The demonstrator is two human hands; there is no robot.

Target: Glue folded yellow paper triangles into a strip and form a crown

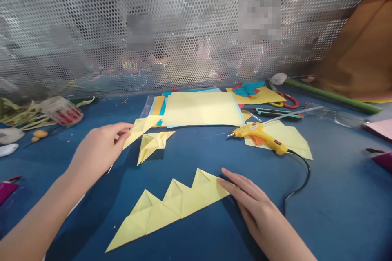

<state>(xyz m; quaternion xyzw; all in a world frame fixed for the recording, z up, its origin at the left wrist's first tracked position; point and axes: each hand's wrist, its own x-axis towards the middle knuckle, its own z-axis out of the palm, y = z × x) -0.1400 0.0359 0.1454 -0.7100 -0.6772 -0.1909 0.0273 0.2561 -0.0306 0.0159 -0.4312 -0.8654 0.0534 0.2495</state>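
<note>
On the blue counter [337, 195], right in front of you, lies the pointed strip [167, 208] — folded yellow paper, peaks along its far edge, running from near left to far right. Your right hand [255, 200] is on its right end: fingers stretched out, fingertips resting on the paper, no pinch (steadying, I'd judge, not lifting). Left grip is the closed one: your left hand [102, 142] pinches the left end of a folded piece [143, 126], beyond the strip. Near that piece a loose piece [153, 142] sits on the counter, flaps partly open; can't tell if the two touch.

Step in hand, my read: handling the folded units while the right hand steadies the strip. Next move calls for a light left pinch — don't crush the creases — and right fingertips that don't skew the strip. Glue gun [260, 134] lies on yellow paper [297, 140], nozzle pointing left, untouched; can't tell if it's hot.
</note>
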